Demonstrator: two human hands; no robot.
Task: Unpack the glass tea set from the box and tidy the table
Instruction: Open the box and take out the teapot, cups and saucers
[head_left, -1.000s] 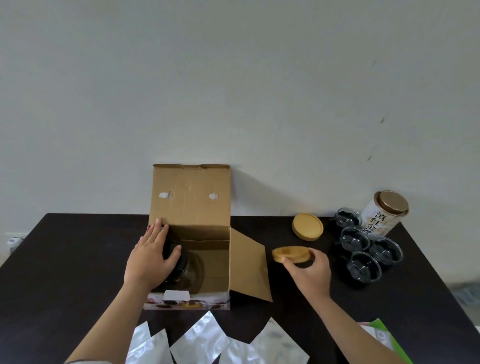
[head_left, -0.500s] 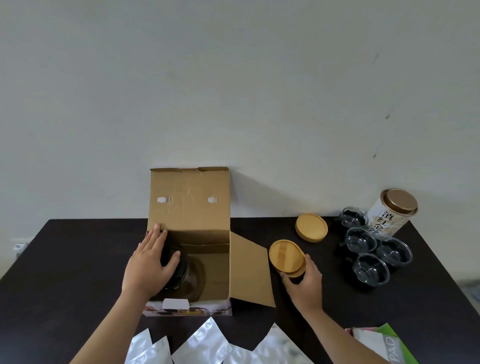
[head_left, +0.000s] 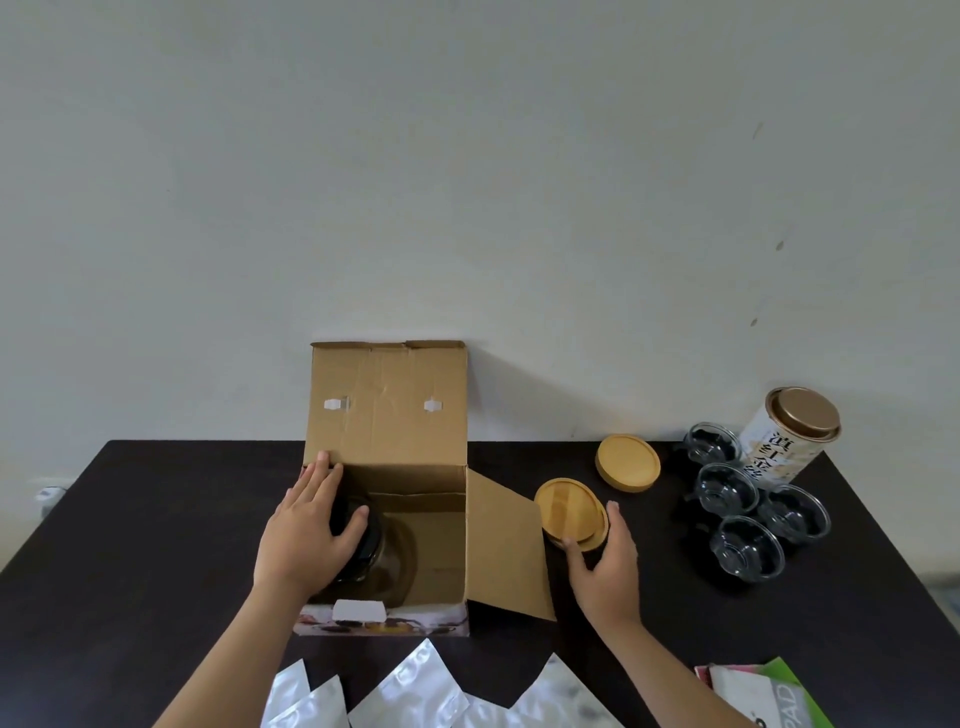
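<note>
Surface: a dark surface (head_left: 156, 530) set against a plain pale wall (head_left: 467, 156).
Box: a cardboard box (head_left: 387, 415) stands open near the middle, its lid flap upright against the wall and a side flap (head_left: 506, 551) folded out to the right.
Teapot: a dark glass pot (head_left: 366, 545) sits inside the box at its left side, partly hidden by the hand.
Left hand: the left hand (head_left: 306, 530) lies over the pot, fingers (head_left: 319, 475) straight and close together reaching the box's back edge, thumb spread against the pot's top.
Right hand: the right hand (head_left: 608, 564) holds a round wooden lid (head_left: 569, 512) tilted on its edge just right of the side flap, thumb and fingers curled round its lower rim.
Second lid: another wooden lid (head_left: 628, 462) lies flat behind it, near the wall.
Cups: four small glass cups (head_left: 748, 499) are grouped at the right, just beside a tea tin (head_left: 789, 436) with a bronze top.
Near edge: silver pouches (head_left: 410, 696) lie in front of the box; a green and white packet (head_left: 769, 696) lies at the lower right.
</note>
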